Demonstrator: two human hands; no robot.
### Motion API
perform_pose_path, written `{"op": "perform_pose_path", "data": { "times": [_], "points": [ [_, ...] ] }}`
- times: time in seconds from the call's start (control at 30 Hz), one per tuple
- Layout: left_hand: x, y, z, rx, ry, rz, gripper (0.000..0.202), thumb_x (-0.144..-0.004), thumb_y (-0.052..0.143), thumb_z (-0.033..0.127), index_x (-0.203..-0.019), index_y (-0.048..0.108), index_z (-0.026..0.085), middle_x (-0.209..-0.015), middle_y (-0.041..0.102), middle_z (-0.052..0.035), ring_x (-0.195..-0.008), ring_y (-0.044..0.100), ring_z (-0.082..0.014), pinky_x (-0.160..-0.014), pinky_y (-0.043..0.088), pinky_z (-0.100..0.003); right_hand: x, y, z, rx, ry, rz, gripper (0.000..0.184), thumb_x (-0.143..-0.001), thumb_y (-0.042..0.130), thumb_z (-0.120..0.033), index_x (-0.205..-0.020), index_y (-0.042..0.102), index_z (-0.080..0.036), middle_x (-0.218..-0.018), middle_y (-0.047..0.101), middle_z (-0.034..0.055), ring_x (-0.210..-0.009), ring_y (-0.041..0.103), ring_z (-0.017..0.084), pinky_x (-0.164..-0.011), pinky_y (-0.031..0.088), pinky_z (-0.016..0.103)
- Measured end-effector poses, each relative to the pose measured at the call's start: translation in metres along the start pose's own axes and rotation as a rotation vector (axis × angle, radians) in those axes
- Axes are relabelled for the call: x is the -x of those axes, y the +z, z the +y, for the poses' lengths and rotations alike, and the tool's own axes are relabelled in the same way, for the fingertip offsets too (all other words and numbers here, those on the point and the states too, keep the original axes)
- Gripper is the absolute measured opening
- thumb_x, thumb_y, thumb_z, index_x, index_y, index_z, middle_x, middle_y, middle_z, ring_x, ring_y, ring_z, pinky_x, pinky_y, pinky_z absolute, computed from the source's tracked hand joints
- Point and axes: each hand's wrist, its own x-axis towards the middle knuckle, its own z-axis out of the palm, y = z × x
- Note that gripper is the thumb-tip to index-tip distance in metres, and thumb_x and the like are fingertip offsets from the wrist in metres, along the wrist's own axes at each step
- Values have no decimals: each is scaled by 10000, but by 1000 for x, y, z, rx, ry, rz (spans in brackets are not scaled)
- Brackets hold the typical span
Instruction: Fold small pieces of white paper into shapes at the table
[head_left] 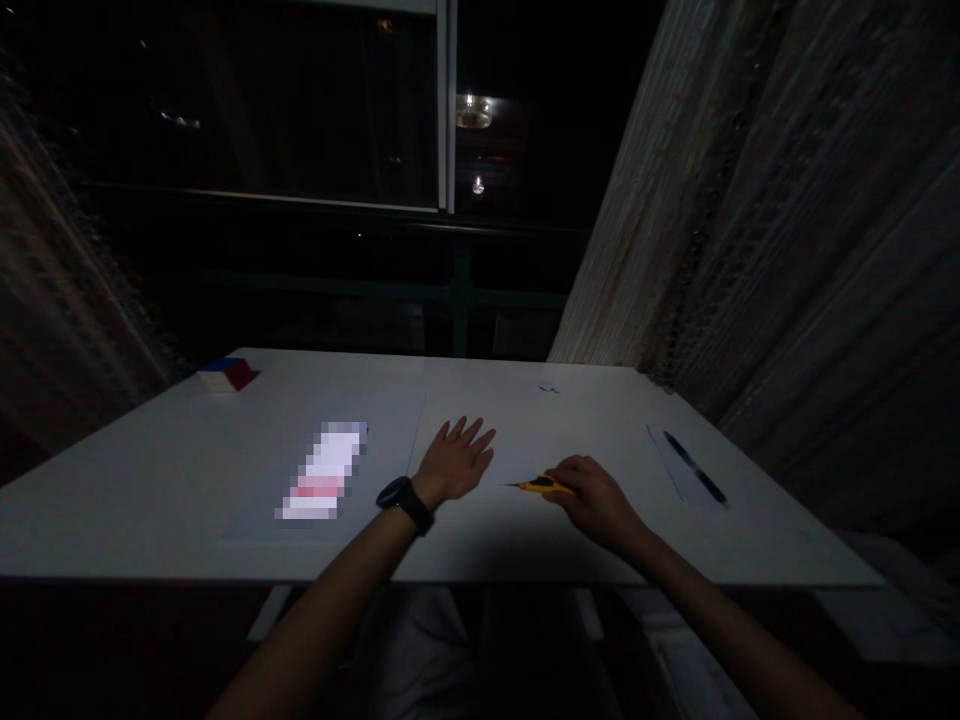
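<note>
My left hand [456, 462] is palm down with its fingers spread, low over or on the white table [510, 400]; whether it touches is too dim to tell. A dark watch [405, 500] is strapped on that wrist. To its right, my right hand [596, 500] is closed around a yellow and black utility knife [546, 485]. The thin blade points left, towards the fingers of my left hand, with a gap between. What lies under the blade is too faint to make out.
A pale sheet [397, 440] lies left, bearing a pixelated bright rectangle [322, 475]. A blue, red and white cube [227, 374] stands back left. Small scraps [549, 388] lie at the back. A black pen [696, 468] rests on paper [675, 470] at right. Curtains [630, 200] flank a dark window.
</note>
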Motion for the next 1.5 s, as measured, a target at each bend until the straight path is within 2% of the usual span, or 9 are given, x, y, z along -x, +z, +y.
{"op": "perform_pose_path", "data": {
  "times": [0.17,0.43,0.63,0.8,1.03,1.3,1.5],
  "points": [
    [-1,-3,1,26,-17,-43,512,-889,159,520,-1356,289,355,-1442,279,3,-1327,208,-248,-1058,163,-476,-2,3,-6,-2,6,-1,270,-760,597,-279,-1013,656,-207,-942,619,80,-878,525,227,-790,420,364],
    [-1,-4,3,9,-14,-28,506,-893,166,508,-1353,302,348,-1440,282,0,-1327,207,-257,-1061,152,-478,1,10,-13,43,-16,53,260,-812,534,-273,-1009,663,-163,-885,602,101,-835,509,214,-755,419,343],
    [0,-5,3,12,-12,-43,530,-890,143,516,-1360,300,326,-1443,277,-21,-1327,202,-265,-1062,149,-479,9,14,-10,80,-83,105,230,-806,542,-236,-985,666,-160,-814,564,92,-773,483,197,-677,412,319],
    [-1,-6,3,25,-14,-54,530,-886,152,524,-1361,291,335,-1444,275,-10,-1328,199,-267,-1058,153,-491,16,12,-7,77,-118,134,214,-802,550,-228,-969,665,-159,-809,553,86,-768,478,189,-676,411,312],
    [-1,-4,2,15,-13,-47,528,-886,145,521,-1362,286,338,-1448,267,0,-1331,190,-262,-1060,143,-482,9,17,-26,131,-76,133,172,-792,556,-201,-915,671,-167,-786,545,75,-765,469,188,-678,400,305],
    [0,-2,2,20,-10,-39,519,-890,158,510,-1360,292,335,-1445,275,-3,-1330,195,-262,-1059,144,-488,14,20,-23,143,-106,145,202,-811,542,-255,-960,659,-183,-774,547,67,-746,472,180,-645,389,287],
    [-7,-9,-6,80,-19,-57,530,-908,128,461,-1381,262,262,-1434,297,-53,-1311,256,-232,-1047,218,-424,11,18,-24,153,-85,113,194,-819,531,-240,-942,662,-168,-789,552,75,-757,473,183,-664,393,292]
  ]
}}
